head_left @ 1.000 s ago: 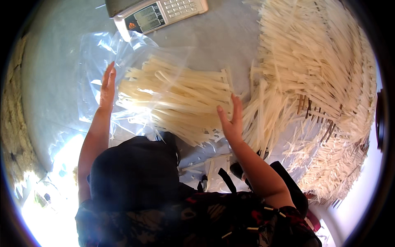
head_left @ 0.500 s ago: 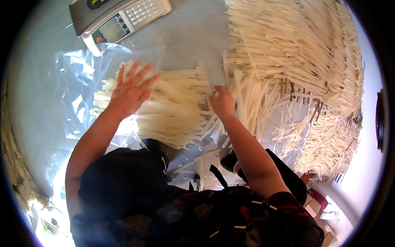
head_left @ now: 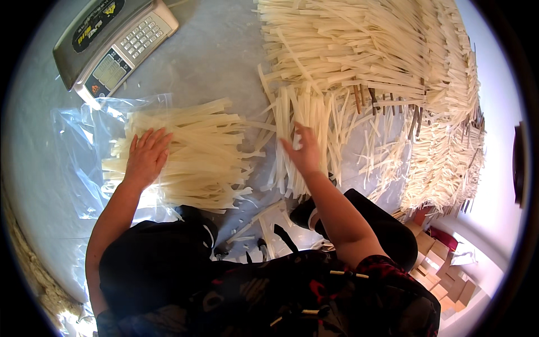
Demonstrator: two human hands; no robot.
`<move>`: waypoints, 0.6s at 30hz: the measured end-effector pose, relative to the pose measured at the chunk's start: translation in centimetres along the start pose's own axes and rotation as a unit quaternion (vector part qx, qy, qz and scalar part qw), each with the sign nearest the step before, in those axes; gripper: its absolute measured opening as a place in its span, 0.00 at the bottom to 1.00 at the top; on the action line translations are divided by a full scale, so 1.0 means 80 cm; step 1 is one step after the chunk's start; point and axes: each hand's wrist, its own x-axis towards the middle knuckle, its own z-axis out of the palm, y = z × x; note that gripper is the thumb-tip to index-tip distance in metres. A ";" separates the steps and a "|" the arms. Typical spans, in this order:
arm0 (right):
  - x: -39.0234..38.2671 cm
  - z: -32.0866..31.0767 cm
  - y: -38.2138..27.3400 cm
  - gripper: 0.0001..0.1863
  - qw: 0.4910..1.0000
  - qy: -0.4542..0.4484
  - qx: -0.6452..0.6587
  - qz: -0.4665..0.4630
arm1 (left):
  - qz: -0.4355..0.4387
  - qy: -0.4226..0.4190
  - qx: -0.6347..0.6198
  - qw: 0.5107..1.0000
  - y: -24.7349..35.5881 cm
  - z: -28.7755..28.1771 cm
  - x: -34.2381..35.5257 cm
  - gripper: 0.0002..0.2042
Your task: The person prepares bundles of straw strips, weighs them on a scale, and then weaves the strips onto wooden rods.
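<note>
A bundle of pale, flat dried noodles lies partly inside a clear plastic bag on the floor. My left hand rests flat on the left part of this bundle, fingers stretched out. To the right is a smaller loose bunch of the same noodles. Over that bunch hovers my right hand, thumb and forefinger apart, with nothing visible between them. Its other fingers are partly curled, and I cannot tell whether they touch the noodles.
A large heap of noodles spreads across the far right, with thin brown sticks poking out. At the far left stands a scale with a keypad. Broken noodle bits litter the floor by my feet. Cardboard boxes sit at lower right.
The whole view has shifted, so the scale and noodles appear farther left. My left hand has settled lower on the bundle. My right hand now stands over the loose bunch, away from the bundle's end.
</note>
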 end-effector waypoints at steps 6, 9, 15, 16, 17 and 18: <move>0.018 -0.018 0.092 0.64 0.965 0.105 -0.112 0.213 | 0.022 0.017 0.005 1.000 -0.001 0.004 0.002 0.20; 0.011 0.036 0.037 0.72 0.959 0.018 -0.210 0.191 | 0.028 0.024 0.020 0.999 -0.005 0.010 0.001 0.20; 0.010 0.056 0.026 0.67 0.972 0.047 -0.138 0.187 | 0.017 0.023 0.014 1.000 -0.001 0.007 0.002 0.20; 0.012 0.047 0.032 0.66 0.971 0.040 -0.123 0.202 | 0.024 0.034 0.006 0.999 -0.004 0.009 0.001 0.20; 0.015 0.036 0.039 0.64 0.970 0.033 -0.108 0.217 | 0.030 0.045 -0.002 0.999 -0.010 0.011 0.001 0.20; 0.014 0.029 0.044 0.63 0.968 0.024 -0.093 0.233 | 0.037 0.055 -0.011 0.998 -0.013 0.012 0.000 0.20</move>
